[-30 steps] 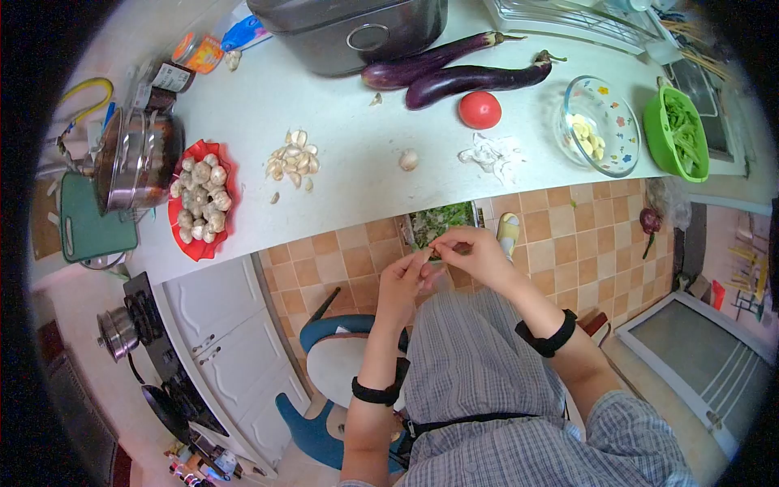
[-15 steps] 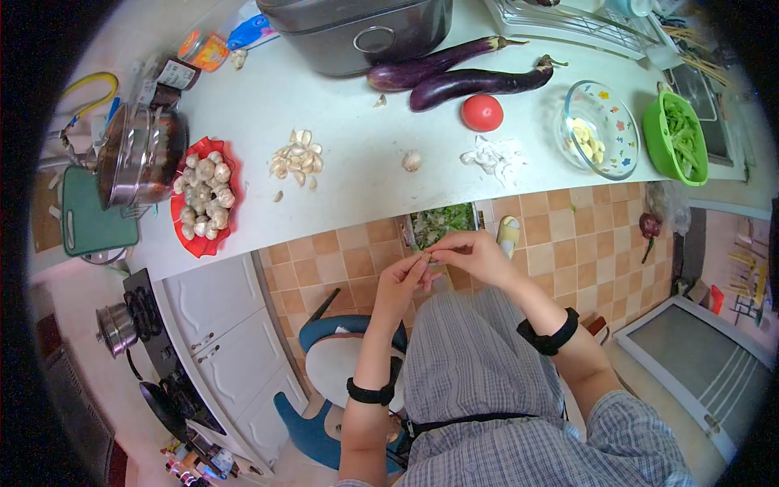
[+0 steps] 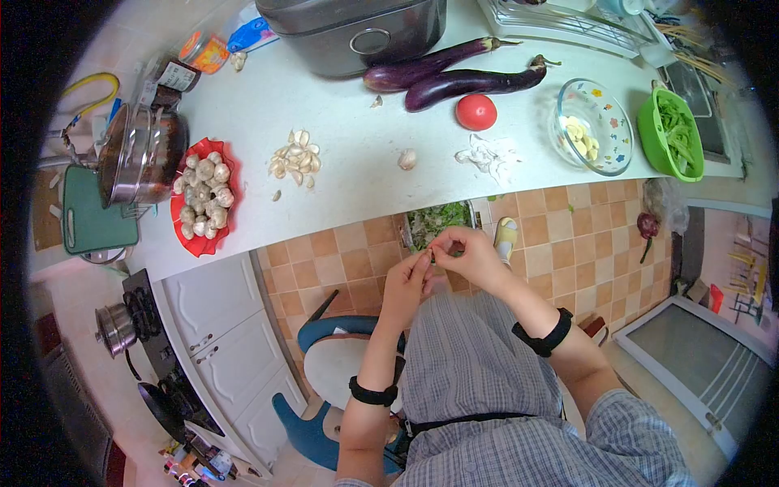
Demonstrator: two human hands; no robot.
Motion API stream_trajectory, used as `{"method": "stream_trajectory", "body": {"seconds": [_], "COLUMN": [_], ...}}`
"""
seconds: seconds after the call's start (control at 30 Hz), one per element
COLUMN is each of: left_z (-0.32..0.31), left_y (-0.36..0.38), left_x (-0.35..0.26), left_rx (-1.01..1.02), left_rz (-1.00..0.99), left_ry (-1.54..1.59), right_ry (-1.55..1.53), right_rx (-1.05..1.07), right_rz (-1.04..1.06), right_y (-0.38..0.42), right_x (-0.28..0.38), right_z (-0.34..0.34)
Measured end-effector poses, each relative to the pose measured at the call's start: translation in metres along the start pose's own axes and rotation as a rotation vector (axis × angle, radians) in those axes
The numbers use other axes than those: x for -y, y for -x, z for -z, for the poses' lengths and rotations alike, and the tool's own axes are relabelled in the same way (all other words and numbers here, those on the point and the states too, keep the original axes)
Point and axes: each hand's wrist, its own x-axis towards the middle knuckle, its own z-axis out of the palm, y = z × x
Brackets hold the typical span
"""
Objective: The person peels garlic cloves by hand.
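Observation:
My left hand point(image 3: 406, 280) and my right hand point(image 3: 469, 255) meet fingertip to fingertip above the floor, just off the counter's front edge. Both are closed in a pinch around something too small to make out. On the counter behind them lie a garlic bulb point(image 3: 407, 159), a pile of loose cloves point(image 3: 295, 157) and white peelings point(image 3: 488, 156). A red dish point(image 3: 230, 172) at the left holds several garlic bulbs point(image 3: 204, 193). Peeled cloves point(image 3: 582, 140) rest in a glass bowl point(image 3: 621, 128) at the right.
Two eggplants point(image 3: 479, 85), a tomato point(image 3: 476, 112) and a dark cooker point(image 3: 349, 40) stand farther back on the counter. A green basket point(image 3: 691, 162) of greens is at the right. Below are a tray of greens point(image 3: 438, 225) and a chair point(image 3: 296, 430).
My fingers have shifted slightly while staying together. The counter and its things sit a little farther left in view.

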Motion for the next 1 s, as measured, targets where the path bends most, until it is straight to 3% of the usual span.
{"method": "stream_trajectory", "body": {"seconds": [0.1,0.27,0.57,0.7,0.77,1.0], "left_z": [0.001,0.003,0.003,0.001,0.003,0.004], "left_y": [-0.005,-0.004,-0.004,-0.003,-0.006,-0.008], "left_x": [0.007,-0.001,0.004,0.005,0.007,0.012], "left_rx": [0.004,0.007,0.033,-0.008,-0.031,-0.043], "left_rz": [-0.046,-0.066,-0.112,-0.093,-0.123,-0.203], "left_ry": [0.14,0.162,0.112,0.134,0.064,0.016], "right_ry": [-0.037,-0.38,-0.091,-0.142,-0.086,-0.06], "right_rx": [-0.045,-0.047,0.015,-0.014,-0.151,-0.145], "right_rz": [-0.027,-0.097,-0.039,0.005,0.014,-0.056], "right_y": [0.0,0.001,0.001,0.001,0.002,0.004], "right_x": [-0.005,-0.01,0.001,-0.009,-0.012,-0.011], "right_z": [-0.006,-0.007,0.005,-0.004,-0.014,-0.021]}}
